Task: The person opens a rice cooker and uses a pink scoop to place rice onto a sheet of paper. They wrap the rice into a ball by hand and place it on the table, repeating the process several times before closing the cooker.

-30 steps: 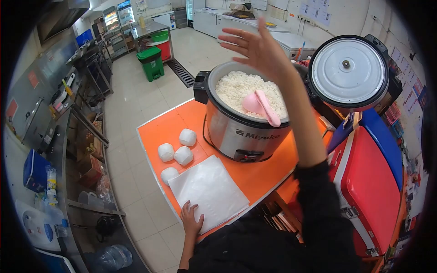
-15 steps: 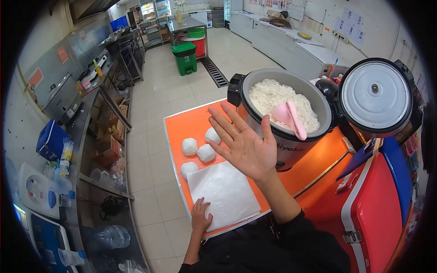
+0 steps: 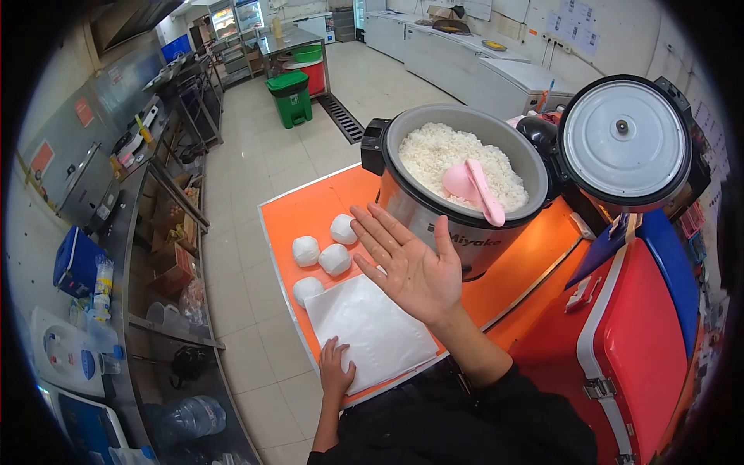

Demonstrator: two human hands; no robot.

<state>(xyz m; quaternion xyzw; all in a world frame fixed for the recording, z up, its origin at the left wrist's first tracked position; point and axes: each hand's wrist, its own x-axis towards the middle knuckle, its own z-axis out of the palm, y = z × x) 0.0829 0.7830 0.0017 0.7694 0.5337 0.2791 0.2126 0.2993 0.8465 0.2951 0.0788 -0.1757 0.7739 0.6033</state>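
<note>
My right hand (image 3: 415, 271) is held up in the air, palm toward me, fingers stretched and holding nothing. Below it lies a stack of white paper sheets (image 3: 380, 333) on the orange tabletop (image 3: 310, 201). The fingers of my left hand (image 3: 337, 368) rest spread on the near left edge of the stack. Several white paper-wrapped bundles (image 3: 335, 260) sit just beyond the sheets; one touches their corner. Behind my right hand stands a large rice cooker (image 3: 473, 240), filled with white rice (image 3: 442, 147). A pink rice scoop (image 3: 483, 194) lies on the rice.
The cooker's lid (image 3: 626, 143) is tipped open on the right. A red cool box (image 3: 635, 318) with a grey strap stands at the near right. Along the left runs a steel counter (image 3: 132, 225) with a blue box (image 3: 77, 260). A green bin (image 3: 289, 101) stands on the floor ahead.
The view has shifted slightly, so the table and cooker sit further left. My right hand has dropped a little, still spread. My left hand stays on the sheets.
</note>
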